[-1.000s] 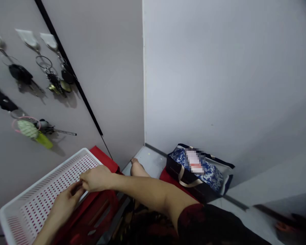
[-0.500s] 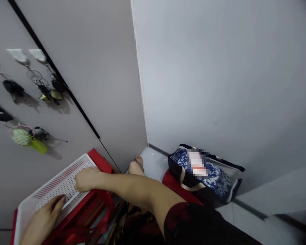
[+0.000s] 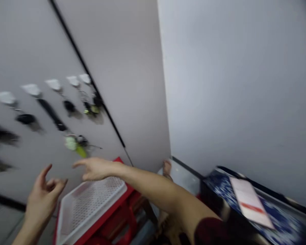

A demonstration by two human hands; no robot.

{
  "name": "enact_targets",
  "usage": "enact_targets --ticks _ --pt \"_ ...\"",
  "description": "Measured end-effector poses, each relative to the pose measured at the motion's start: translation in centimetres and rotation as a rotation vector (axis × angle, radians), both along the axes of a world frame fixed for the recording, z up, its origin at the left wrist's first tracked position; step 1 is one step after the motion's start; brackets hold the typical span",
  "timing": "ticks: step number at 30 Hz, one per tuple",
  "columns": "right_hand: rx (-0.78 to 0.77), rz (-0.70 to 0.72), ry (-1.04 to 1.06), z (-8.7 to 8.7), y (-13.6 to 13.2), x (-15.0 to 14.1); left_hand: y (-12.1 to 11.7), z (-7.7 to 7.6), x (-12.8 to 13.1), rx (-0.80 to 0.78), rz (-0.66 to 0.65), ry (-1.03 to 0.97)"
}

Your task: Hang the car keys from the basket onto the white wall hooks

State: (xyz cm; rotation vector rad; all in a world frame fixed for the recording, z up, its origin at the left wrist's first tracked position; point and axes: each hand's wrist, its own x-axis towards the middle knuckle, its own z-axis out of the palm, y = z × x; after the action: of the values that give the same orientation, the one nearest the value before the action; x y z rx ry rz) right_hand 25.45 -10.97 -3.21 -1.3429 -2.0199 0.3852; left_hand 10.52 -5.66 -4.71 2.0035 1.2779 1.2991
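The left hand [image 3: 42,195], thumb and fingers parted, and right hand [image 3: 96,169], index extended clear of the thumb, hover empty near a white basket [image 3: 97,195], apparently steadied within reach by its red support [image 3: 113,213], below keys [image 3: 69,106] hung on hooks [image 3: 32,90].

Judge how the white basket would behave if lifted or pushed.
The white basket would likely feel light for its size, its floor being full of holes. Its straight rim suggests a fairly stiff body. Low walls and a broad base suggest sliding over tipping if pushed.
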Motion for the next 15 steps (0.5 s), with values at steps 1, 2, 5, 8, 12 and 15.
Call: enact_targets --ticks 1,2,5,8,12,15 --pt "0.104 -0.002 0.116 1.8 0.2 -0.1 -0.6 2.3 0.3 -0.016 -0.082 -0.128" --pt "0.21 0.007 0.234 3.5 0.4 -0.3 -0.9 4.4 0.6 0.003 -0.151 -0.222" --pt "0.416 0.087 0.497 7.7 1.9 -1.0 -0.8 9.0 1.1 0.19 -0.312 -0.369" --pt "0.43 0.14 0.587 9.4 4.2 -2.0 0.9 10.9 1.0 0.255 -0.404 -0.383" --pt "0.423 0.137 0.624 9.6 6.1 -3.2 3.0 11.4 0.8 0.243 -0.493 -0.405" --pt "0.409 0.136 0.627 9.9 6.3 -3.5 3.7 11.7 0.8 0.241 -0.527 -0.413"
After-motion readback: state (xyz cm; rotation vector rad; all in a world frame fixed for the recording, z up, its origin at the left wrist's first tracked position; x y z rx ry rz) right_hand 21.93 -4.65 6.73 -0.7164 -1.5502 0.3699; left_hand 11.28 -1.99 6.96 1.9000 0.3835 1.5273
